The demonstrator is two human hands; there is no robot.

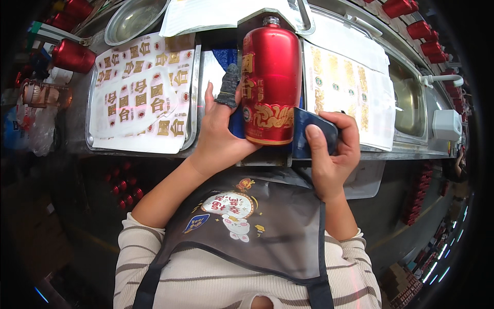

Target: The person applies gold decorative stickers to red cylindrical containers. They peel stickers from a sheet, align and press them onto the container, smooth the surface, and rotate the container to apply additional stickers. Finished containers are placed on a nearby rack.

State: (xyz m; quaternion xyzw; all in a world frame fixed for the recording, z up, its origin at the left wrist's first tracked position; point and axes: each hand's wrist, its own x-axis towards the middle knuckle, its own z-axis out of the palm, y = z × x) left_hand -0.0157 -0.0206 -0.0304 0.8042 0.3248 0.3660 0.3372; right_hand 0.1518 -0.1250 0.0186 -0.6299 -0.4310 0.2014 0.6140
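A glossy red bottle (278,77) with gold lettering and a gold band of ornament lies on a support in front of me, its neck pointing away. My left hand (221,134) grips its left side near the base; a dark finger cover (228,87) sits on one finger. Between the thumb and fingers of my right hand (334,149) is a flat dark blue scraper (307,131), its edge against the bottle's lower right side. Part of the left hand is hidden by the bottle.
Left, a metal tray (191,123) holds gold-printed decal sheets (139,98); more sheets (345,87) lie right. A metal bowl (135,21) stands far left. Beyond the right sheets are a sink (411,110) and white container (446,125). Another red bottle (74,55) lies left.
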